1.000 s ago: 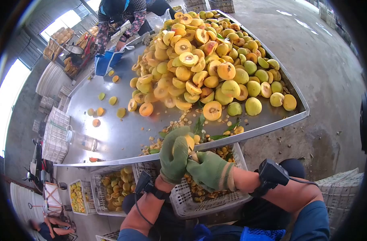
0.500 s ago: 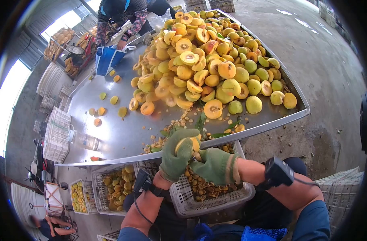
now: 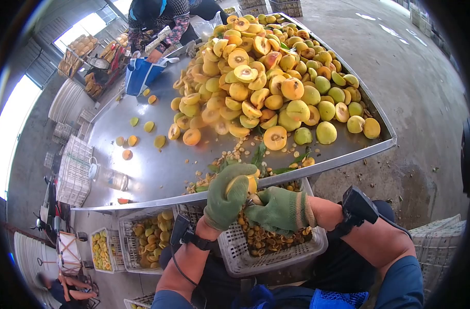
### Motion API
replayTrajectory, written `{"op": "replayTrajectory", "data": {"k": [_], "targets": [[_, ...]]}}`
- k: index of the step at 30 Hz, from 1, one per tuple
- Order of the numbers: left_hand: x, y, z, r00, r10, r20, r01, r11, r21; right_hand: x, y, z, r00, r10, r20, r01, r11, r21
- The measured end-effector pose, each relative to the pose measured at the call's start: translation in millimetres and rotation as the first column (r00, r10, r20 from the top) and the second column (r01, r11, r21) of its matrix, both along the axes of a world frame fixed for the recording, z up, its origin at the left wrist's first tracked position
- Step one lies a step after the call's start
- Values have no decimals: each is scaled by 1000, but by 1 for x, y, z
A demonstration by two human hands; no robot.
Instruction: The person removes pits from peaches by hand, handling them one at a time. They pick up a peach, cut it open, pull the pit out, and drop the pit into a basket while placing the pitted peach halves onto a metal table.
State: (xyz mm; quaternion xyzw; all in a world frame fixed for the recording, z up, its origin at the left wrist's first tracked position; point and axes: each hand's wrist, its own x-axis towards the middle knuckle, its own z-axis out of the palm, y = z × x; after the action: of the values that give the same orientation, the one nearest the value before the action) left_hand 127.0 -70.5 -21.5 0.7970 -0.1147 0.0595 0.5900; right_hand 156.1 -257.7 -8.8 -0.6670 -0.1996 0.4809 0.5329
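Note:
My left hand (image 3: 229,198), in a green work glove, is closed around a cut yellow peach (image 3: 252,183) just over the table's front edge. My right hand (image 3: 276,208), gloved the same way, presses up against the peach from the right with its fingers curled. Something small shows at its fingertips, but I cannot make out what it grips. Below both hands is a light plastic crate (image 3: 276,265) holding many peach pits (image 3: 268,242). A large heap of peaches (image 3: 255,77), many of them halved, lies on the metal table (image 3: 158,177) beyond.
Loose pits and leaves (image 3: 258,154) lie near the table's front edge. A clear plastic jug (image 3: 111,178) lies at the left. Crates of peach halves (image 3: 151,239) stand below left. Across the table, another person's hand (image 3: 154,55) is at a blue bag (image 3: 142,74).
My right hand has turned slightly and shifted a little to the right against the peach. My left hand keeps its hold. Across the table, the blue bag has tilted a little.

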Motion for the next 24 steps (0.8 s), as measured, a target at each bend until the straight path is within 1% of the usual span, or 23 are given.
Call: {"op": "replayTrajectory", "data": {"k": [1, 2, 4, 5, 7, 9, 10, 11, 13, 14, 16, 17, 19, 20, 22, 23, 24], "targets": [[1, 0, -1, 1000, 8, 20, -9, 999, 35, 0, 1, -12, 997, 11, 72, -12, 1000, 16], [1, 0, 0, 1000, 8, -5, -8, 999, 37, 0, 3, -21, 989, 21, 145, -26, 999, 31], [1, 1, 0, 998, 9, -56, -7, 999, 40, -7, 5, -30, 975, -48, 218, 31, 996, 79], [1, 1, 0, 999, 4, -41, -2, 999, 45, -9, 6, -34, 964, -84, 252, 59, 993, 105], [0, 1, -1, 1000, -8, -10, 9, 998, 56, -5, 5, -38, 966, 8, 259, -52, 985, 166], [-6, -5, -3, 1000, 14, 13, -12, 996, -87, -4, 2, -33, 980, 63, 189, -93, 983, 159], [-9, -8, -3, 999, 25, 22, -21, 987, -158, -6, 0, -11, 991, 67, 112, -81, 989, 120], [-9, -8, -3, 1000, 20, 15, -17, 986, -168, -7, -1, 1, 997, 69, 35, -72, 994, 81], [-9, -8, -2, 1000, 16, 7, -15, 981, -193, -12, 3, -14, 1000, -4, -2, 4, 975, 221], [-9, -7, -3, 998, 18, 55, -8, 983, -184, -13, 4, -19, 999, -42, -25, 47, 956, 290], [-8, -5, -9, 989, 19, 144, 5, 987, -163, -11, -2, -1, 983, 25, -181, 12, 979, 205], [-9, -5, -11, 988, 13, 152, 14, 985, -173, -10, -5, 5, 964, 54, -259, -11, 986, 165], [-9, -7, -12, 985, 0, 173, 34, 981, -191, -11, -7, 6, 908, 94, -409, -2, 975, 221], [-8, -8, -12, 982, 0, 191, 34, 984, -174, -11, -8, 6, 871, 117, -478, 5, 969, 247], [-6, -8, -11, 975, 3, 223, 29, 990, -140, -6, -6, -12, 678, 308, -667, 17, 901, 433], [-7, -10, -10, 989, -5, 150, 38, 975, -221, -5, -4, -21, 558, 407, -724, 46, 855, 516], [-9, -13, -7, 997, -19, 77, 41, 953, -301, -6, -4, -26, 538, 429, -725, 67, 836, 545]]}}
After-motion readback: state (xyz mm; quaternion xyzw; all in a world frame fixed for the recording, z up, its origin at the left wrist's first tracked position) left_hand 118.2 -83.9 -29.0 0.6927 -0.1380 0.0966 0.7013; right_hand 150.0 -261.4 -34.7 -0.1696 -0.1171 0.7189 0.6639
